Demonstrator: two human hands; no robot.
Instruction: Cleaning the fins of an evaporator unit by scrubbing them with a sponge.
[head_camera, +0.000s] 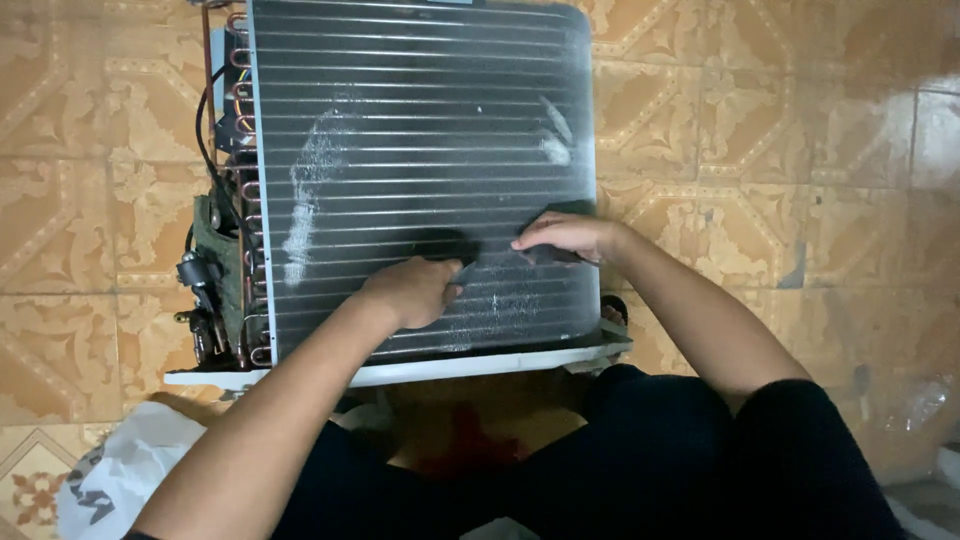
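Gripping a black brush in a closed left hand, a person presses it against the finned coil; just beside it the right hand clasps another dark object. Copper tubing lies further left, patterned floor tiles beyond.

The dark grey finned metal coil panel is ruled with fine horizontal lines and smeared with whitish patches, above a white base rim. Copper-coloured tube bends line its edge. The glossy tan floor tiles carry an ornate, paler scroll pattern, possibly floral.
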